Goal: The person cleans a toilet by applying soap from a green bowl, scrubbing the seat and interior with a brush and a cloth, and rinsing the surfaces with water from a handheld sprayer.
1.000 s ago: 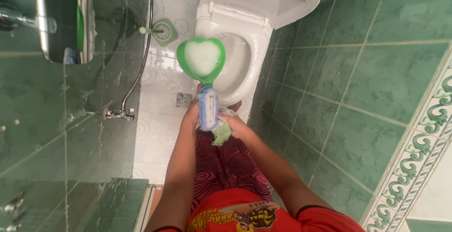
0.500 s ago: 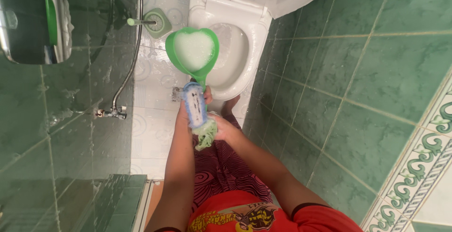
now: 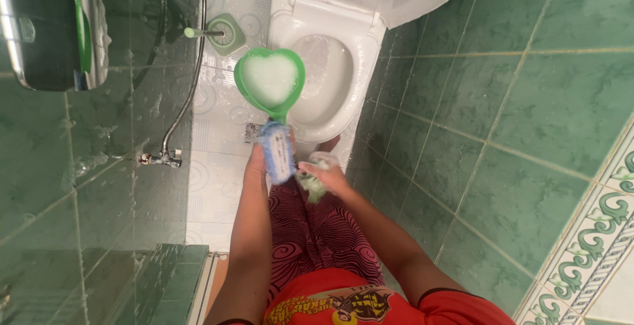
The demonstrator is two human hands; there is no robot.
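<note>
Head view, looking down: my left hand (image 3: 259, 160) grips the handle of a green heart-shaped scoop (image 3: 269, 82) full of white foam, together with a blue scrub brush (image 3: 276, 154) lying along that handle. The full scoop likely feels front-heavy and slippery, so the handle near the bowl seems the safest hold. My right hand (image 3: 327, 176) is closed on a soft, wet, pale green mesh sponge (image 3: 312, 183). Beyond stands an open white toilet (image 3: 356, 48).

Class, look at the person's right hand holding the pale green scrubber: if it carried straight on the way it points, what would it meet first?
Most likely the front rim of the white toilet bowl, just ahead of the right hand and its scrubber. Depth is uncertain; the bowl may sit lower.
</note>
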